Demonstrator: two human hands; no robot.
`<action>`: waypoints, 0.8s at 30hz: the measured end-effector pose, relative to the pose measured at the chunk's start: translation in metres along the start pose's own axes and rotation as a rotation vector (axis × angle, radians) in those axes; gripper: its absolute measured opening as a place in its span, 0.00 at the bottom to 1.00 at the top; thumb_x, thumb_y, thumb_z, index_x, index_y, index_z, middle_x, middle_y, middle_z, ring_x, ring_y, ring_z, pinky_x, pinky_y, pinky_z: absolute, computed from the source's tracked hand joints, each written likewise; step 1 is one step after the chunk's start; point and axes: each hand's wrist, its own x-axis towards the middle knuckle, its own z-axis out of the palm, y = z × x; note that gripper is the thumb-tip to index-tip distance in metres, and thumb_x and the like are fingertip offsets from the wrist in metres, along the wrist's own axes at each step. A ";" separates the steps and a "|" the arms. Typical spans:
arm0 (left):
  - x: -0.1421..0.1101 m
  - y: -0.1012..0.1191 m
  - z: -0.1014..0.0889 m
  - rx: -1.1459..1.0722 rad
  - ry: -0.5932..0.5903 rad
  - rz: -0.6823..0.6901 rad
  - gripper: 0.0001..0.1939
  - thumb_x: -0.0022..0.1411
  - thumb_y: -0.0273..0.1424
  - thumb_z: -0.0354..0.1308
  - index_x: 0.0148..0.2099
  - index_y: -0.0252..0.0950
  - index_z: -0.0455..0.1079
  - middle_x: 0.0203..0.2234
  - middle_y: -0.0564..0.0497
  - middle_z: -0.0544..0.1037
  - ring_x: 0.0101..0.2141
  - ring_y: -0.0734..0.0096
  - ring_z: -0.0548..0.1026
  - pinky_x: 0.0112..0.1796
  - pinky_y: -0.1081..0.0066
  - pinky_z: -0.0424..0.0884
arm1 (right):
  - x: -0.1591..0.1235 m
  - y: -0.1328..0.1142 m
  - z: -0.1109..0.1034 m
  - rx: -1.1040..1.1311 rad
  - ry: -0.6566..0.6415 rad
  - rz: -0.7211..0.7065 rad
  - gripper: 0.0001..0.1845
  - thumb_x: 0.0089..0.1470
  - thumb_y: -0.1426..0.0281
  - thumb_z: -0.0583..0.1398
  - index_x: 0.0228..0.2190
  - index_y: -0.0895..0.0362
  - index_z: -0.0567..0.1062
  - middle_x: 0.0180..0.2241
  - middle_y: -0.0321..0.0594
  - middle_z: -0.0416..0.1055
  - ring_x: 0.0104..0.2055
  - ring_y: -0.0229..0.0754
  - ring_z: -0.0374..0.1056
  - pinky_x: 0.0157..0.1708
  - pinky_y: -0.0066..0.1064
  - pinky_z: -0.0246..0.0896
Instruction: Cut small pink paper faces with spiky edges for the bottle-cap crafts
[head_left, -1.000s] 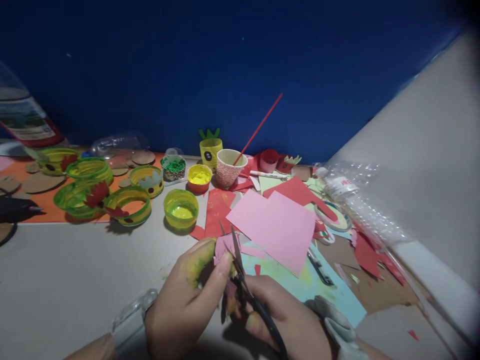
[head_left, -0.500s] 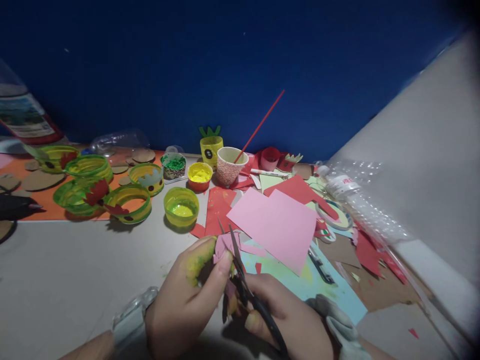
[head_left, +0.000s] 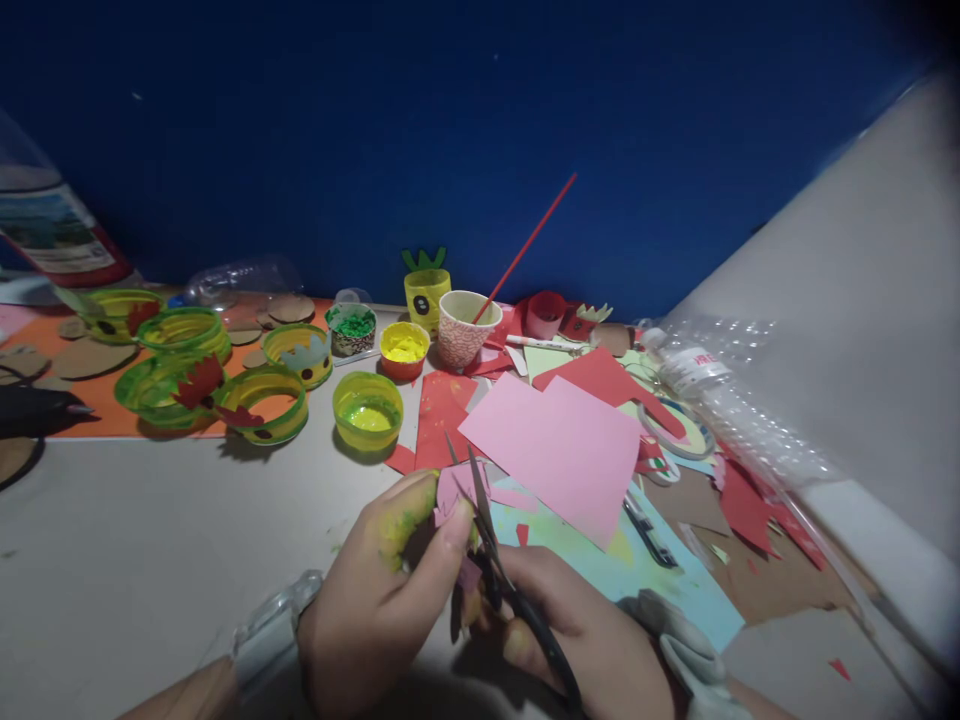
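Thumb and fingers of my left hand (head_left: 390,590) pinch a small piece of pink paper (head_left: 451,490) with pen lines drawn on it. Yellow-green paint stains that hand's index finger. My right hand (head_left: 570,620) grips black-handled scissors (head_left: 491,560), their blades pointing up and away and parted a little beside the pink piece. Some of its fingers are hidden behind the handles. Just beyond the hands lies a larger sheet of pink paper (head_left: 555,450), partly over a light blue sheet (head_left: 600,560).
A yellow-green ring cup (head_left: 367,420) stands ahead, with yellow paint (head_left: 403,345), green paint (head_left: 352,325) and a paper cup (head_left: 465,340) holding a red stick behind it. Several painted rings rest on orange paper (head_left: 187,430) at left. A cutter (head_left: 651,530) and bubble wrap (head_left: 757,415) lie right.
The scissor blades have shifted slightly against the pink piece, and more of its drawn lines show. The whole view has moved a little; both hands keep their hold.
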 end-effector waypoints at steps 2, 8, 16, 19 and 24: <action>0.000 -0.001 0.000 -0.009 0.001 0.007 0.15 0.71 0.32 0.46 0.30 0.36 0.61 0.23 0.56 0.67 0.25 0.77 0.64 0.28 0.76 0.63 | 0.001 0.000 0.000 0.001 0.004 -0.021 0.31 0.55 0.40 0.53 0.30 0.57 0.65 0.27 0.33 0.59 0.28 0.36 0.52 0.28 0.27 0.51; 0.000 -0.001 0.000 -0.056 -0.017 -0.004 0.14 0.71 0.31 0.46 0.32 0.36 0.63 0.26 0.55 0.69 0.28 0.77 0.66 0.31 0.77 0.64 | 0.001 0.000 -0.002 -0.012 0.001 -0.012 0.32 0.54 0.39 0.52 0.29 0.57 0.65 0.26 0.32 0.57 0.27 0.36 0.51 0.27 0.27 0.50; 0.000 0.000 0.000 -0.074 -0.012 -0.001 0.13 0.71 0.31 0.47 0.32 0.36 0.64 0.25 0.56 0.68 0.26 0.77 0.65 0.30 0.77 0.64 | 0.002 -0.001 -0.001 -0.007 -0.018 0.013 0.32 0.54 0.38 0.51 0.28 0.56 0.64 0.25 0.32 0.57 0.27 0.37 0.52 0.27 0.27 0.51; 0.000 0.000 0.000 -0.082 -0.013 0.002 0.14 0.71 0.31 0.47 0.31 0.37 0.63 0.24 0.56 0.68 0.26 0.77 0.65 0.30 0.77 0.63 | 0.002 0.000 -0.001 -0.004 -0.015 0.017 0.32 0.53 0.38 0.51 0.28 0.57 0.64 0.26 0.33 0.58 0.28 0.37 0.52 0.28 0.28 0.51; -0.003 -0.002 0.000 -0.081 -0.007 -0.062 0.11 0.69 0.32 0.49 0.31 0.37 0.62 0.26 0.55 0.69 0.28 0.73 0.66 0.31 0.74 0.63 | 0.001 -0.001 -0.001 -0.001 -0.004 0.023 0.31 0.54 0.39 0.53 0.28 0.57 0.64 0.26 0.33 0.58 0.28 0.37 0.52 0.28 0.27 0.51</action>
